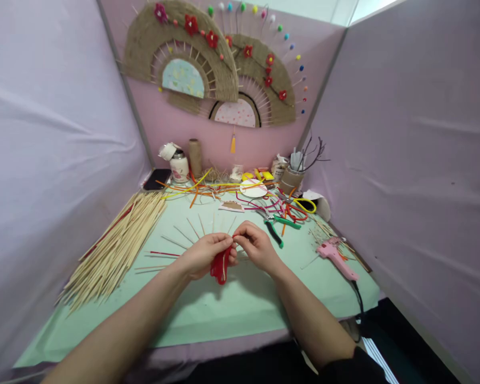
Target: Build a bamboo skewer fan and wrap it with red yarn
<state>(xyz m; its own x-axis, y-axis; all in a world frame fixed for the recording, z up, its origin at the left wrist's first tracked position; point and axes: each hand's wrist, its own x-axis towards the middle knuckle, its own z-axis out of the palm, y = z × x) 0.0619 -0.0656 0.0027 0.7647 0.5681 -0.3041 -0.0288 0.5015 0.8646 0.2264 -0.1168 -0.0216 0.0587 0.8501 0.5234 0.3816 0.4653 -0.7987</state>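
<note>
My left hand (204, 253) is closed around a red fuzzy pipe cleaner (220, 270) bent into long loops that hang below the fingers. At its upper end, the thumb and fingertips of my right hand (256, 246) pinch a small red tip. Both hands meet above the middle of the table, their fingertips nearly touching. Thin sticks (180, 233) fan out on the green cloth beyond and left of my left hand, one of them red. My hands cover the centre of that fan.
Left lies a big pile of wooden sticks (112, 250). Green-handled pliers (274, 233), scissors (300, 213) and coloured pipe cleaners (208, 186) lie towards the back. A pink glue gun (338, 258) with a cord rests at right. Jars (179, 166) and twine stand by the wall.
</note>
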